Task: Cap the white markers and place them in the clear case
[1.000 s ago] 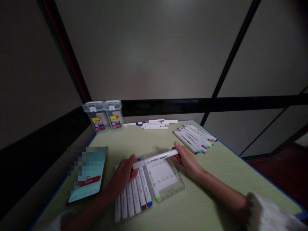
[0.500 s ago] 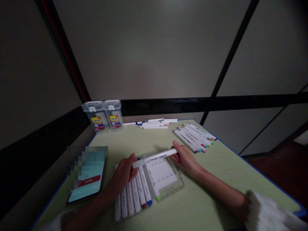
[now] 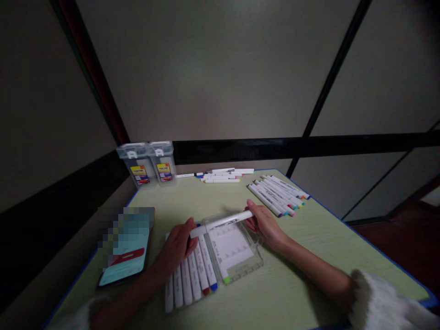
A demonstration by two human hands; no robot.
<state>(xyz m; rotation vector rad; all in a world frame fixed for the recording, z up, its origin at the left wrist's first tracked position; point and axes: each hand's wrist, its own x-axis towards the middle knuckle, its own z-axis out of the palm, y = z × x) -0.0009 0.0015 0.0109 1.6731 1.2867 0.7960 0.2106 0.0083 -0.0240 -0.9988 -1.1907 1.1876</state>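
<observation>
The marker [image 3: 227, 221] is held above the open case [image 3: 242, 276], slanting across the hinge area, its right end farther from the wearer. The left hand [image 3: 177, 240] pinches the near end between thumb and fingers; the right hand [image 3: 263, 222] pinches the far end likewise. Several fingertips are hidden, so the firmness of either grip cannot be told. Whether the marker touches the case is also unclear.

The left half of the case holds a row of markers [image 3: 187, 279], directly beneath the left hand. The right half contains a printed card [image 3: 233, 247] and a green-tipped marker [image 3: 222, 268] beside the hinge.

Risks noted: should one pinch loosen before the other, the marker could swing and fall across the row. A low left wrist could push the row out of line. A sideways knock from the right hand could shift the case, which appears light.

The phone [image 3: 125, 268] lies near the left forearm; an outward elbow movement could nudge it. The loose markers [image 3: 277, 197] on the table [image 3: 206, 199], beyond the right hand, could roll if brushed.
</observation>
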